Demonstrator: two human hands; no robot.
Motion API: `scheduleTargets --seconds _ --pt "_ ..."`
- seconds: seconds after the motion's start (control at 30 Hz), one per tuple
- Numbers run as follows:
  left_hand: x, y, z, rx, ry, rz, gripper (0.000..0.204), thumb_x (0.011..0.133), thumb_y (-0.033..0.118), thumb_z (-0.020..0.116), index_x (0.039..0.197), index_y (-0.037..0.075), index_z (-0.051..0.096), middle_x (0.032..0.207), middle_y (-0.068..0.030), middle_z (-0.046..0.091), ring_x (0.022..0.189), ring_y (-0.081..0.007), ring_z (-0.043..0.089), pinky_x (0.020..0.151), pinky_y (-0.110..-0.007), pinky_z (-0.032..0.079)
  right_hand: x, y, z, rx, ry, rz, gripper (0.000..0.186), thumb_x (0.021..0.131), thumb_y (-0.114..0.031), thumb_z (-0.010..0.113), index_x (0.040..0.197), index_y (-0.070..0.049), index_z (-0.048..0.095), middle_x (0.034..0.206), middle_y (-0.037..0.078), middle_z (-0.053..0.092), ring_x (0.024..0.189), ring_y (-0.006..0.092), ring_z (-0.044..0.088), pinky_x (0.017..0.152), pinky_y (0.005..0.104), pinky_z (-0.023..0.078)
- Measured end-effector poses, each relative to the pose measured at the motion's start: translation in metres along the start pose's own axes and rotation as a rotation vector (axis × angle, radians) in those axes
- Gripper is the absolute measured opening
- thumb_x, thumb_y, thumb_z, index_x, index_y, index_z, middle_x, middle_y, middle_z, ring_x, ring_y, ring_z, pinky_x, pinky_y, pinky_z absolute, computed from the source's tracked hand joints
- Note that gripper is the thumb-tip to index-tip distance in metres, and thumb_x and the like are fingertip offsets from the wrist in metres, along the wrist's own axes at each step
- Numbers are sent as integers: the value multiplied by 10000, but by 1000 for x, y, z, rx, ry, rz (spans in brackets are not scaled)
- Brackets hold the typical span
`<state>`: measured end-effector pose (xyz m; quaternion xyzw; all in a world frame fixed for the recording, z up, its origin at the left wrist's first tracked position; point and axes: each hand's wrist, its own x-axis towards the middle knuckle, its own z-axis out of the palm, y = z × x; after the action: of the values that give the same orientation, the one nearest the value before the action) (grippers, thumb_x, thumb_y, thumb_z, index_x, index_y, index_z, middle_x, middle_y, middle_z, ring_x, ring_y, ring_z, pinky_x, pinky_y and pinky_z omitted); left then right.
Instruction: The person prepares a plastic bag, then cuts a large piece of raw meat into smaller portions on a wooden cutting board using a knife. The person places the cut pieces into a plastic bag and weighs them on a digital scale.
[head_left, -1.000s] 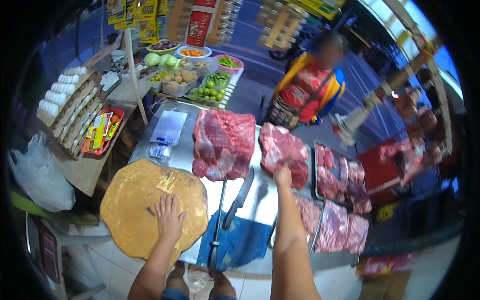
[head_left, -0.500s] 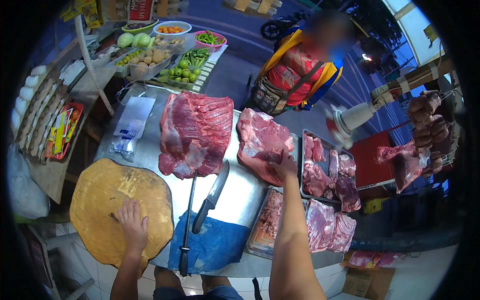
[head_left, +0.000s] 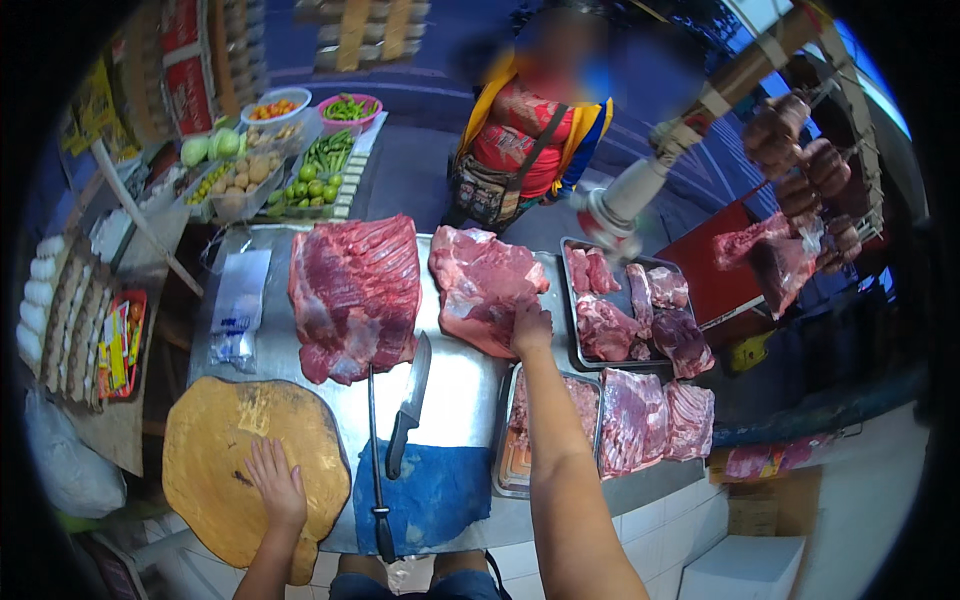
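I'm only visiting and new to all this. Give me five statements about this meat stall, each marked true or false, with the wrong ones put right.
1. The left hand lies on the wooden board. True.
2. The knife lies to the right of the sharpening steel. True.
3. The right hand holds the knife. False: it is on the smaller slab of meat.
4. The blue cloth covers the wooden board. False: it lies to the board's right, partly under the steel and the knife's handle.
5. Green chillies sit in a pink bowl. True.
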<state>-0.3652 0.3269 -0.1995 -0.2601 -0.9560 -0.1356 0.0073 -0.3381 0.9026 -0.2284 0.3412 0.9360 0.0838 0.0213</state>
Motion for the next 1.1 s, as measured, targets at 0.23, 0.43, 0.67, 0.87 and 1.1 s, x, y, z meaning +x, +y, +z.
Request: scheduleTargets --seconds 0.23,0.43,0.67,0.87,1.1 --pt "33 147 39 -658 -193 158 427 870 32 625 1288 -43 578 1322 -231 581 1288 -382 512 1096 -466 389 11 31 -5 312 -137 84 939 559 -339 921 1335 -122 438 1263 190 525 1141 413 565 945 509 503" --pt "134 299 193 -1820 -558 -705 487 949 269 674 1354 44 525 1288 -139 613 1163 -281 589 975 -408 459 -6 35 -10 526 -200 160 812 669 -307 844 1339 -146 414 1415 177 380 1277 423 464 989 580 457" --pt "216 357 247 -2227 -351 -820 779 868 516 703 1445 70 428 1530 -98 420 1409 -284 380 1134 -440 302 -9 64 -7 688 -178 104 838 646 -262 806 1392 -207 428 1369 188 412 1147 446 561 948 531 510" --pt "251 372 237 -2281 -348 -801 666 889 335 738 1418 59 443 1454 -104 491 1355 -288 451 1168 -464 345 5 89 5 949 -261 183 981 562 -232 843 1436 -176 402 1241 214 598 1143 413 601 969 443 502" --pt "281 359 227 -2235 -436 -654 478 769 -35 704 1226 24 577 1205 -125 636 1169 -291 588 1107 -429 429 6 75 12 1411 -133 140 954 429 -91 887 1321 -36 555 1201 133 682 1122 288 636 977 349 491"
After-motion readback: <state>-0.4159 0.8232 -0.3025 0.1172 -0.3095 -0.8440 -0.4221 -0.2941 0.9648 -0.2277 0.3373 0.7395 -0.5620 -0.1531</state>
